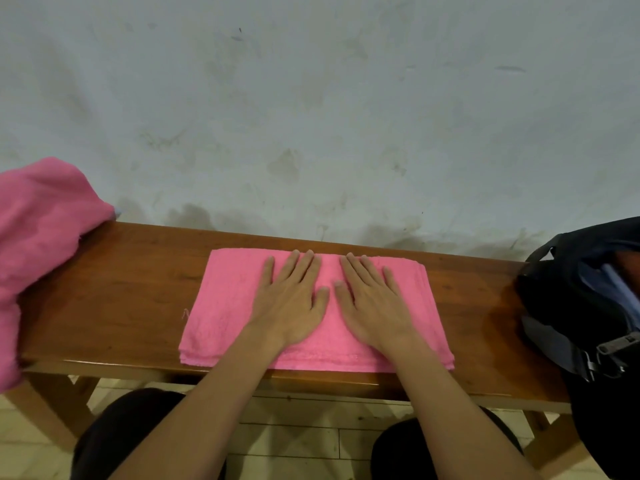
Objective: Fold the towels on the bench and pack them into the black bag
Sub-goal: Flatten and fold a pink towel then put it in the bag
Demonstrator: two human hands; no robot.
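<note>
- a folded pink towel lies flat on the middle of the wooden bench, its layered edges showing along the near side and at the right end.
- the left hand rests palm down on the towel's middle, fingers straight and a little spread, holding nothing.
- the right hand lies flat just beside it on the same towel, fingers straight too; the two thumbs nearly meet.
- both forearms reach in from the bottom of the view, over the bench's near edge.
- a second pink towel, unfolded and bunched, is heaped on the bench's left end and hangs down over it, well apart from the folded one.
- the black bag sits on the bench's right end, its top gaping open with bluish lining showing and a zip pull hanging at the near side.
- behind the bench stands a pale, stained wall.
- below it, a light plank floor and the person's dark-clothed knees.
</note>
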